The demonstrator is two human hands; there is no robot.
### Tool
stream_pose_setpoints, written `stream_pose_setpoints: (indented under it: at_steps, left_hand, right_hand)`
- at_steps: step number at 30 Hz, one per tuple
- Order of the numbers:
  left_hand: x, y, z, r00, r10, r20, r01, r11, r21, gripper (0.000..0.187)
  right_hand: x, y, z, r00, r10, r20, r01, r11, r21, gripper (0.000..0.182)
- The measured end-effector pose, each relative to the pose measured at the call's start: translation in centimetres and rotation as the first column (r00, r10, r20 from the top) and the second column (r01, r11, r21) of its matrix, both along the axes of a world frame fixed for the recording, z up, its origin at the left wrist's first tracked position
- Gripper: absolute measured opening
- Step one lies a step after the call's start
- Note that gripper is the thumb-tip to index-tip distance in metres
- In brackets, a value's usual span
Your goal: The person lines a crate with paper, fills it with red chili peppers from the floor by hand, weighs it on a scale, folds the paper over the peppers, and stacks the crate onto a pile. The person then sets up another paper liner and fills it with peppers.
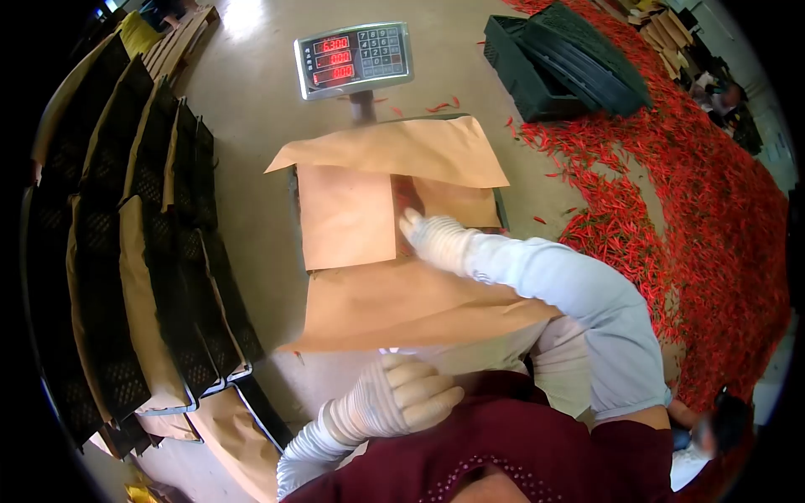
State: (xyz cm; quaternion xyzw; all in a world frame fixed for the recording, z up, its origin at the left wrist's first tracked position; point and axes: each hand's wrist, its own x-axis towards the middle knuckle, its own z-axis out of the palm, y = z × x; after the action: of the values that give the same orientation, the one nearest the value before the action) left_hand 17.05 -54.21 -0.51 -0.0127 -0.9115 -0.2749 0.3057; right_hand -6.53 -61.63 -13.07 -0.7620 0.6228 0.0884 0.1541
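Head view: brown paper [348, 220] lies before the scale display [352, 60], right hand [436, 241] at its gap, left hand [407, 401] apart, can't tell if either's closed; snagging an edge could tear it, exposing red contents [406, 193].

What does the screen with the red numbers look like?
The screen is a wide box with a shiny silver rim. Three rows of red numbers glow on its left; number keys fill its right. It looks like plastic, leans slightly sideways, and sits on a dark post beyond the brown paper. No hand touches it.
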Motion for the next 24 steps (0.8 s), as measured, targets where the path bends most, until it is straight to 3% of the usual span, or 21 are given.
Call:
stream_pose_setpoints:
  at_steps: [1, 2, 3, 4, 5, 6, 8, 9, 12, 15, 16, 17, 18, 20, 22, 24]
  left_hand:
    - [0.8, 0.2, -0.7, 0.994, -0.054, 0.095, 0.037, 0.984, 0.174, 0.029]
    - [1.4, 0.4, -1.3, 0.977, -0.124, 0.175, 0.057, 0.937, 0.345, 0.026]
    - [1.8, 0.7, -1.7, 0.976, -0.124, 0.177, 0.056, 0.937, 0.344, 0.026]
    - [2.1, 0.8, -2.0, 0.961, -0.158, 0.229, 0.017, 0.855, 0.519, 0.024]
    - [2.3, 0.6, -2.5, 0.943, -0.196, 0.268, -0.033, 0.748, 0.662, 0.023]
    - [2.4, 0.8, -3.7, 0.945, -0.190, 0.265, -0.028, 0.763, 0.646, 0.023]
    - [2.4, 1.8, -6.1, 0.948, -0.153, 0.278, -0.046, 0.800, 0.598, 0.020]
    - [2.5, 2.0, -6.0, 0.897, -0.194, 0.397, -0.092, 0.797, 0.597, 0.020]
    - [1.8, 3.1, -7.9, 0.915, -0.166, 0.369, -0.067, 0.837, 0.543, 0.022]
    - [1.4, 3.6, -8.5, 0.884, -0.197, 0.423, -0.078, 0.831, 0.551, 0.026]
    - [1.2, 3.6, -8.2, 0.888, -0.176, 0.424, -0.097, 0.831, 0.548, 0.025]
    - [1.2, 3.5, -7.9, 0.890, -0.171, 0.423, -0.099, 0.832, 0.545, 0.025]
    - [1.2, 3.3, -7.5, 0.877, -0.181, 0.445, -0.116, 0.819, 0.562, 0.024]
    - [1.1, 3.2, -7.2, 0.865, -0.190, 0.464, -0.133, 0.805, 0.578, 0.024]
    - [1.1, 3.3, -7.2, 0.887, -0.130, 0.443, -0.158, 0.815, 0.557, 0.023]
    - [1.1, 3.5, -7.9, 0.873, -0.147, 0.465, -0.168, 0.805, 0.569, 0.023]
  right_hand:
    - [0.6, -1.3, -0.7, 0.988, -0.144, -0.060, 0.150, 0.983, 0.102, 0.035]
    - [0.7, -2.5, -3.1, 0.988, -0.143, -0.058, 0.148, 0.984, 0.100, 0.035]
    - [1.3, -3.5, -2.7, 0.987, -0.039, -0.154, 0.062, 0.988, 0.144, 0.030]
    - [1.7, -4.2, -2.1, 0.967, 0.066, -0.245, -0.018, 0.981, 0.193, 0.024]
    - [2.0, -3.6, -1.3, 0.974, 0.107, -0.198, -0.082, 0.988, 0.128, 0.015]
    - [1.7, -3.0, -2.8, 0.958, -0.273, 0.091, 0.272, 0.962, 0.018, 0.017]
    - [1.1, -3.6, -9.4, 0.937, -0.331, 0.108, 0.331, 0.943, 0.019, 0.019]
    - [1.4, -3.4, -10.3, 0.941, -0.323, 0.104, 0.325, 0.946, 0.003, 0.019]
    - [1.4, -3.2, -10.0, 0.911, -0.409, -0.049, 0.398, 0.905, -0.148, 0.019]
    - [0.5, -3.1, -7.2, 0.834, -0.497, 0.241, 0.504, 0.863, 0.035, 0.020]
    - [0.4, -3.1, -6.8, 0.972, -0.231, -0.052, 0.230, 0.973, -0.015, 0.020]
    - [0.2, -3.2, -6.4, 0.936, 0.071, -0.344, -0.066, 0.997, 0.026, 0.020]
    - [-0.3, -2.8, -5.9, 0.935, 0.073, -0.346, -0.070, 0.997, 0.023, 0.020]
    - [-1.3, -1.4, -0.2, 0.987, -0.143, 0.078, 0.151, 0.982, -0.114, 0.018]
    - [-2.8, -0.8, 0.8, 0.993, 0.039, -0.108, -0.051, 0.993, -0.106, 0.018]
    - [-3.8, 0.2, 2.9, 0.936, -0.160, 0.315, 0.239, 0.943, -0.231, 0.019]
